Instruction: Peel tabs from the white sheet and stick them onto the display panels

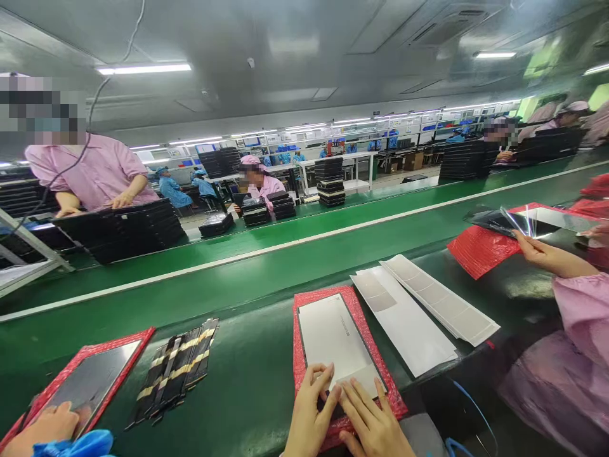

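Observation:
A flat panel with a pale face and dark frame lies on a red bubble-wrap sheet on the green bench in front of me. My left hand and my right hand rest side by side on the panel's near edge. Both have fingers stretched out flat, pressing on the panel, and neither grips anything.
Two white backing strips lie right of the panel. A fan of black and gold strips lies to the left, beside another panel on red wrap under a co-worker's hand. A pink-sleeved person at right handles a panel. Conveyor belt runs beyond.

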Motion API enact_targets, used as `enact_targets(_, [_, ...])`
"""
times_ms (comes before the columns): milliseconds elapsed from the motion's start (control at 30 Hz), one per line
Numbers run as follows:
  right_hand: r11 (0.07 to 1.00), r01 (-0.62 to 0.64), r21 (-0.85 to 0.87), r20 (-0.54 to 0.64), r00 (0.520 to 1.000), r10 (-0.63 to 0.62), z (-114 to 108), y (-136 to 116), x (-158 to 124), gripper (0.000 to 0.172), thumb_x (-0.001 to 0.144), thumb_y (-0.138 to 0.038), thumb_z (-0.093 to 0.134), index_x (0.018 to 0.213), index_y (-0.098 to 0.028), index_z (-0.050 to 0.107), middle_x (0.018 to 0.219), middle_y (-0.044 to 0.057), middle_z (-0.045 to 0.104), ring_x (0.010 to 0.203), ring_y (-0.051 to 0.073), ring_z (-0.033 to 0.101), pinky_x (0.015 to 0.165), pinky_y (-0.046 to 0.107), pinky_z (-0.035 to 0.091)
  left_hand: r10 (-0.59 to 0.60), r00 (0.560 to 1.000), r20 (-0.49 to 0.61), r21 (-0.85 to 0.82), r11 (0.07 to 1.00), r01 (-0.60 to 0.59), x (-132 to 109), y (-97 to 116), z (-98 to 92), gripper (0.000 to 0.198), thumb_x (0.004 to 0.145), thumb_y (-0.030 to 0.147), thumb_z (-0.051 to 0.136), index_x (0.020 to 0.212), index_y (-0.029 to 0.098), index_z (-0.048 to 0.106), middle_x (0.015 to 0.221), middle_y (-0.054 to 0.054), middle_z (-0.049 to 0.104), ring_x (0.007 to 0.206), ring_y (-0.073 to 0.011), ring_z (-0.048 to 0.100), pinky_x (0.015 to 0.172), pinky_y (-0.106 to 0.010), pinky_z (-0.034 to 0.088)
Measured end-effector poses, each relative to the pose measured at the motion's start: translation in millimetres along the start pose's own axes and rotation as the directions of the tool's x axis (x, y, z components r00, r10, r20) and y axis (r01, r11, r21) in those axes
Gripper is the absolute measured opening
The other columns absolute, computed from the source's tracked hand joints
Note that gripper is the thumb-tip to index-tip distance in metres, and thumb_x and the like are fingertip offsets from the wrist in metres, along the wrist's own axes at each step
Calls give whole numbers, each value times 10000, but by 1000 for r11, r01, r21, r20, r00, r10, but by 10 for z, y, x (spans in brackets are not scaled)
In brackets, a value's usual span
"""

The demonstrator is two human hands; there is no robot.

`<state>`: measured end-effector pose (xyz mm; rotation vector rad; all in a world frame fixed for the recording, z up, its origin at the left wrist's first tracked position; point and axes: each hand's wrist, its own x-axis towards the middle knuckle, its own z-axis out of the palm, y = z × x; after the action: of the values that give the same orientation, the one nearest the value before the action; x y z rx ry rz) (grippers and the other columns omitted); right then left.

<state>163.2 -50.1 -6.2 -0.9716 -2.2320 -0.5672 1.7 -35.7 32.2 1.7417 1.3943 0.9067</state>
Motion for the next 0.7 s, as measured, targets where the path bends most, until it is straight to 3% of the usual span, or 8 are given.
enact_targets(67, [1000,10,-5,-36,999,-10,4,28,-2,435,841,-475,431,1161,-199,534,1107,28,613,1062,179,546,1089,421,17,-6,1000,-6,-31,1000,6,3,-40,-18,354,851,400,434,1159,262,542,1062,-50,505,690,-123,529,748,-273,454])
enact_targets(167, [999,19,-34,70,997,-16,-40,181,-144,431,861,-449,409,1199,-198,498,1195,34,552,1141,175,481,1090,427,6,-13,1000,-20,-68,998,11,5,-92,-39,375,855,410,413,1178,256,523,1090,-54,508,669,-121,530,718,-270,474])
enact_targets(300, [990,-91,-109,176,978,110,-49,309,-312,491,861,-432,411,1246,-131,445,1278,87,464,1184,209,434,1082,448,-25,-30,997,-69,-82,996,24,7,-136,-49,385,844,415,433,1188,258,504,1081,-51,548,683,-134,551,717,-281,476])
enact_targets(433, [994,-47,-96,111,992,58,103,58,-159,523,838,-482,416,1205,-118,493,1207,117,529,1100,232,512,1073,468,-35,-76,994,-80,-139,988,64,15,-166,-48,395,848,430,413,1188,246,492,1068,-57,575,651,-132,568,718,-296,480])
enact_targets(567, [1000,7,-15,0,1000,-7,204,-202,76,526,842,-522,368,1159,-137,534,1128,87,592,1019,211,564,1068,469,-62,-89,992,-87,-187,980,72,13,-194,-62,417,850,418,419,1228,245,449,1085,-54,574,802,-152,589,847,-311,444])
enact_targets(700, [998,-42,36,149,988,36,111,-31,-13,500,882,-422,370,1277,-116,397,1260,40,482,1138,170,474,1057,441,-143,-79,990,-115,-188,981,57,21,-254,-114,418,848,411,415,1222,225,436,1067,-57,572,701,-133,588,754,-303,486])
